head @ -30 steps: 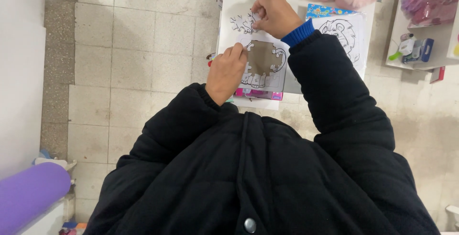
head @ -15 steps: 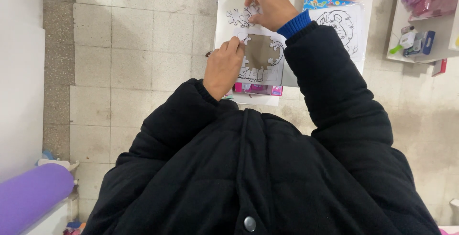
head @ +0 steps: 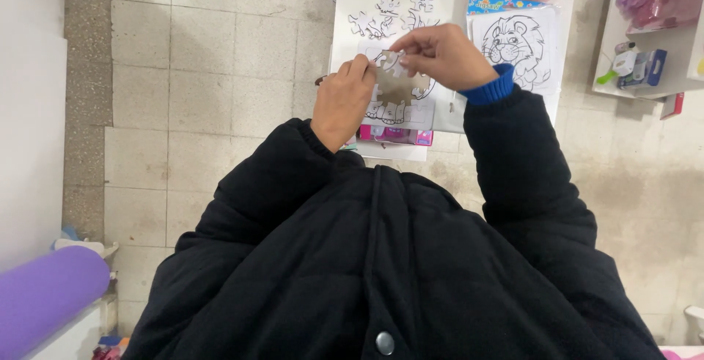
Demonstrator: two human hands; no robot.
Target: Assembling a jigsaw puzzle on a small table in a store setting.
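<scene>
Both hands work over a line-art puzzle [head: 396, 107] that lies on the white desk [head: 352, 8], at 12 o'clock from the person's black jacket [head: 381, 257].

The left hand [head: 341, 103] presses its fingertips on the puzzle's left edge and pinches the left side of a grey-brown piece [head: 400, 85]. The right hand [head: 444, 56] grips the same piece from above, fingers closed on its top edge. The piece is held just over the middle of the puzzle, plain backing side up, so its printed side cannot be seen. Whether it touches the board below cannot be told.

As a judgement, the puzzle is partly built: its lower rows look joined, while the middle is covered by the held piece. Several loose pieces [head: 392, 15] lie at 12 o'clock of the puzzle, apart from it, so a fair share appears left to place.

At 2 o'clock of the puzzle rests a second sheet with a lion drawing [head: 517, 41], whole and untouched. A pink box [head: 396, 136] pokes out under the puzzle's near edge. A purple roll [head: 44, 298] sits at 8 o'clock, well apart, by the tiled floor [head: 183, 74].
</scene>
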